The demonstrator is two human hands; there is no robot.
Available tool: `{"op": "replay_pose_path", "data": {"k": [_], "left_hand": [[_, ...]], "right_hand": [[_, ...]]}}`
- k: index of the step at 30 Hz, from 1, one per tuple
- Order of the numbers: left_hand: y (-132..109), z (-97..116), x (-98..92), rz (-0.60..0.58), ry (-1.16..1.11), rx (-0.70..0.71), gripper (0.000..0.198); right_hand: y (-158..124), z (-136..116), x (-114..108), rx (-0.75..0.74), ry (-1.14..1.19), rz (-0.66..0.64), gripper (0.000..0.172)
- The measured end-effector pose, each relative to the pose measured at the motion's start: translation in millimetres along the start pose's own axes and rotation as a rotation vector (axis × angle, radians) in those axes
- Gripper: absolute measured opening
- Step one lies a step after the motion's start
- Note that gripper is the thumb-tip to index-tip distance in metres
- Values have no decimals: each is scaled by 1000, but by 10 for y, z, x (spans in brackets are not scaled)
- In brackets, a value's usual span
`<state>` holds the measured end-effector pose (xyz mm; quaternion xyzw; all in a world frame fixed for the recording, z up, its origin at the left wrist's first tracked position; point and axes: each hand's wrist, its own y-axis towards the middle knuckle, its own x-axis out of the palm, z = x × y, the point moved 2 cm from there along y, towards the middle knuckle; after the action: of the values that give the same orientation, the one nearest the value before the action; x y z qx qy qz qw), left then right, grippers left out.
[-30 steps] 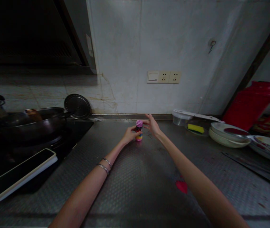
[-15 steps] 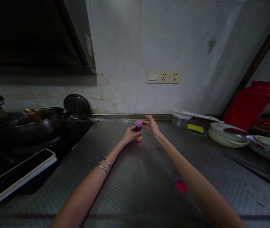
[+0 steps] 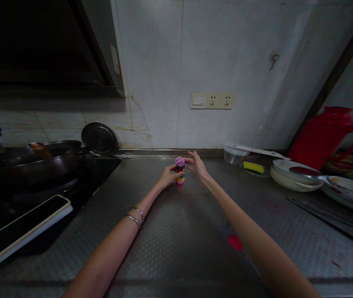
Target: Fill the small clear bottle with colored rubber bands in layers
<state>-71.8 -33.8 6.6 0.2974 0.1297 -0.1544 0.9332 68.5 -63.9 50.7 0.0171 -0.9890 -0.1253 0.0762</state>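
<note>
A small bottle (image 3: 180, 170) with a pink cap and a colourful label stands upright on the steel counter (image 3: 182, 231), far from me near the back wall. My left hand (image 3: 166, 177) grips its body from the left. My right hand (image 3: 196, 165) hovers just right of the cap, fingers spread, fingertips at or very near the cap. Two bangles sit on my left wrist.
A dark wok (image 3: 44, 159) sits on the stove at left, a round lid (image 3: 99, 139) leaning behind it, a flat tray (image 3: 24, 229) in front. At right are a clear container (image 3: 235, 153), a yellow sponge (image 3: 252, 167), stacked plates (image 3: 294, 178) and a red thermos (image 3: 325, 134). A red spot (image 3: 235, 243) marks the counter.
Hardly anything differs; both hands stay at the bottle. My view has shifted slightly, so everything sits a little further left and up in the picture.
</note>
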Motion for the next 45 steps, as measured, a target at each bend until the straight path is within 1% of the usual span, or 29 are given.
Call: {"op": "replay_pose_path", "data": {"k": [3, 6, 8, 12, 14, 16, 18, 20, 24, 28, 32, 35, 37, 40, 42, 45], "left_hand": [[6, -10, 6, 0, -2, -1, 39], [14, -31, 12, 2, -1, 7, 39], [18, -51, 15, 7, -14, 1, 38], [21, -91, 16, 12, -43, -7, 38], [20, -108, 12, 24, -53, -6, 38], [17, -120, 10, 28, -67, -2, 38], [13, -128, 11, 26, -75, 3, 38], [11, -130, 15, 26, -66, 5, 38], [7, -118, 26, 23, -46, 9, 37], [0, -76, 21, 20, -43, 25, 34], [-7, -37, 19, 26, -50, 2, 32], [-4, -32, 21, 39, -59, -17, 32], [4, -38, 19, 32, -69, -25, 32], [25, -55, 4, -10, -84, -32, 33], [40, -62, -14, -32, -103, -37, 35], [53, -57, -41, -42, -120, -60, 37]], "right_hand": [[-27, 16, -62, -34, -44, 20, 57], [-30, 40, -69, -60, -96, 45, 52], [-16, 49, -51, -120, -155, 49, 50], [52, 37, -17, -300, -340, 30, 63], [98, 20, -14, -343, -432, 9, 66], [136, -4, -11, -359, -477, -54, 68], [157, -28, -4, -366, -487, -123, 67], [161, -44, -1, -376, -521, -134, 64], [129, -37, 12, -411, -650, 1, 60], [68, -11, 70, -408, -734, 134, 57], [7, 1, 149, -395, -731, 217, 56], [-17, 20, 175, -380, -694, 252, 59], [-27, 38, 170, -384, -653, 235, 64], [-49, 84, 126, -392, -586, 182, 70], [-73, 142, 65, -378, -541, 169, 67], [-115, 276, -58, -317, -456, 186, 54]]}}
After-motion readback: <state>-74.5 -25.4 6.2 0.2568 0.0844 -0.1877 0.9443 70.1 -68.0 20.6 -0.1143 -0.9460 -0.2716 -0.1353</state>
